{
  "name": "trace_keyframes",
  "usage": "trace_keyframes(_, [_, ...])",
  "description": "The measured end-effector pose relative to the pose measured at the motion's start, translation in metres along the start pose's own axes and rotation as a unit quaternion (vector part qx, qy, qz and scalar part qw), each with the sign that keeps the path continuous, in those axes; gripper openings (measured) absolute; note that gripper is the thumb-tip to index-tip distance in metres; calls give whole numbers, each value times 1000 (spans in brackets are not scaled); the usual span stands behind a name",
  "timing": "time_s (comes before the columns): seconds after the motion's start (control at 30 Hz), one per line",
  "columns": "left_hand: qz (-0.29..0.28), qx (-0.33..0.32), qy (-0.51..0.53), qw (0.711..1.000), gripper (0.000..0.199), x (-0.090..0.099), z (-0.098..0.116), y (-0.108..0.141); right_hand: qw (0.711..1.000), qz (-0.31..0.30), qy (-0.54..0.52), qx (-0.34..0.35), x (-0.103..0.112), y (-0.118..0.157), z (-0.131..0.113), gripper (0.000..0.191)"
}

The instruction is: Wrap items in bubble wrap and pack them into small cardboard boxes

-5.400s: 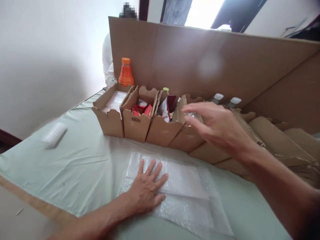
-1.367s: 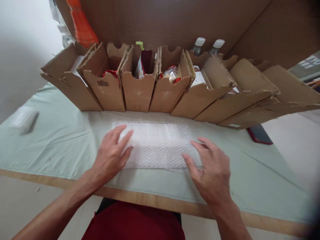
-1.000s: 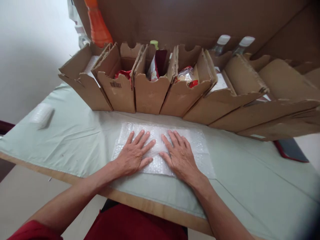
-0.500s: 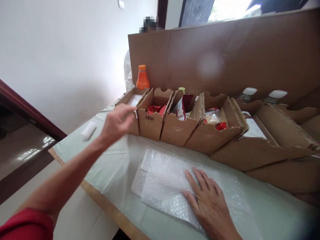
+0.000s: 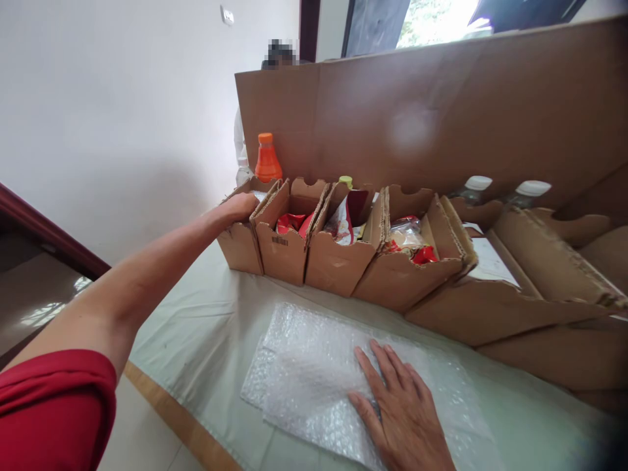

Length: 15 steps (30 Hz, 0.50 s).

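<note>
My left hand [image 5: 241, 207] reaches into the leftmost cardboard bin [image 5: 240, 250], its fingers hidden behind the bin's front wall. Beside those fingers, a bit of bubble wrap [image 5: 259, 195] shows inside that bin. My right hand [image 5: 400, 402] lies flat with fingers spread on bubble wrap sheets [image 5: 314, 373], which rest overlapped on the cloth-covered table [image 5: 196, 353].
More cardboard bins [image 5: 282, 252] stand in a row, several with red packets [image 5: 294, 222] inside. Behind them are an orange bottle [image 5: 267, 160], white-capped bottles [image 5: 534, 188] and a tall cardboard panel [image 5: 417, 111]. A person's head [image 5: 280, 53] shows beyond the panel.
My left hand has moved from in front of the leftmost bin up and into it. My right hand stays on the bubble wrap. The view has shifted slightly.
</note>
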<state>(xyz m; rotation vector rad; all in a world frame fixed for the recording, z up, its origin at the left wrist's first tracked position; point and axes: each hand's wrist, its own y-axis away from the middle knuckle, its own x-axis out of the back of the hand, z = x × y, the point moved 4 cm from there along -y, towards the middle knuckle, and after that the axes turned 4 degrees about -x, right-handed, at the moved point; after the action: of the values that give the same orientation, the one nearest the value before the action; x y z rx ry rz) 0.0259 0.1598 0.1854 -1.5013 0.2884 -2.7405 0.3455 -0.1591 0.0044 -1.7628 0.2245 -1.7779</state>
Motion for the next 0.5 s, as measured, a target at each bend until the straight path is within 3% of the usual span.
trace_keyframes(0.13, [38, 30, 22, 999, 17, 14, 9, 6, 1000, 11, 3, 4, -1, 0, 1, 48])
trace_keyframes(0.27, [118, 15, 102, 988, 15, 66, 26, 33, 1000, 28, 7, 4, -1, 0, 2, 48])
trace_keyframes(0.4, [205, -18, 238, 949, 10, 113, 34, 80, 999, 37, 1, -1, -4, 2, 2, 48])
trace_keyframes(0.5, [201, -15, 371, 906, 12, 108, 29, 119, 999, 40, -8, -1, -10, 3, 4, 49])
